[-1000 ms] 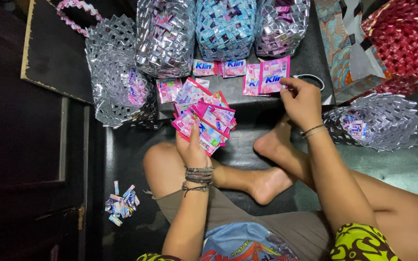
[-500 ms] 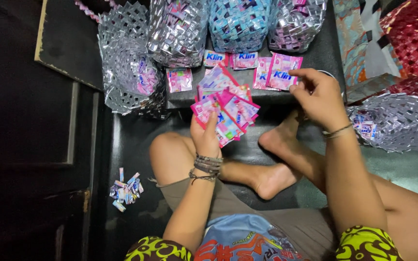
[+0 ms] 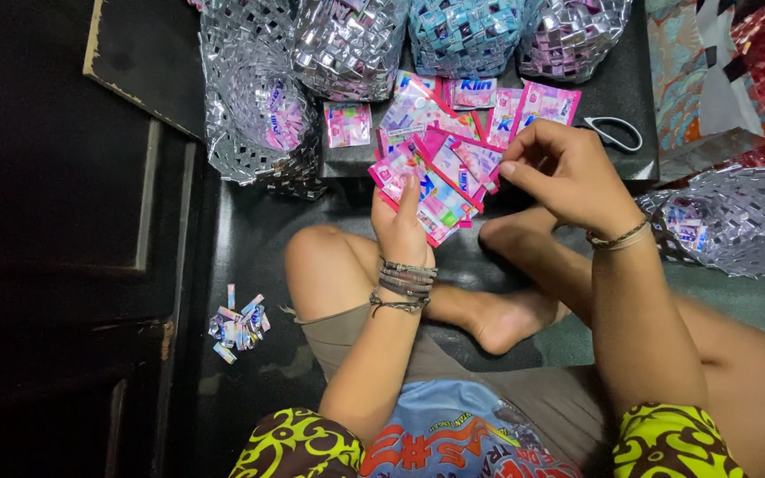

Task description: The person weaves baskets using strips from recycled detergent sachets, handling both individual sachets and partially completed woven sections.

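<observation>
My left hand (image 3: 402, 228) grips a fanned stack of pink and blue sachet wrappers (image 3: 436, 181) above my crossed legs. My right hand (image 3: 568, 173) is at the right edge of that fan, fingertips pinching a pink wrapper in it. More flat pink wrappers (image 3: 537, 104) lie in a row on the low dark board (image 3: 635, 164) beyond the hands, and a single one (image 3: 347, 124) lies further left.
Several woven silver and blue foil baskets (image 3: 347, 44) stand along the back, another (image 3: 737, 221) at the right. White-handled scissors (image 3: 613, 133) rest on the board. A small pile of folded wrapper strips (image 3: 239, 323) lies on the dark floor at left. A dark door panel (image 3: 64, 221) fills the left.
My right hand has come back from the row of wrappers on the board to the fan held in my left hand. The view has shifted closer and lower.
</observation>
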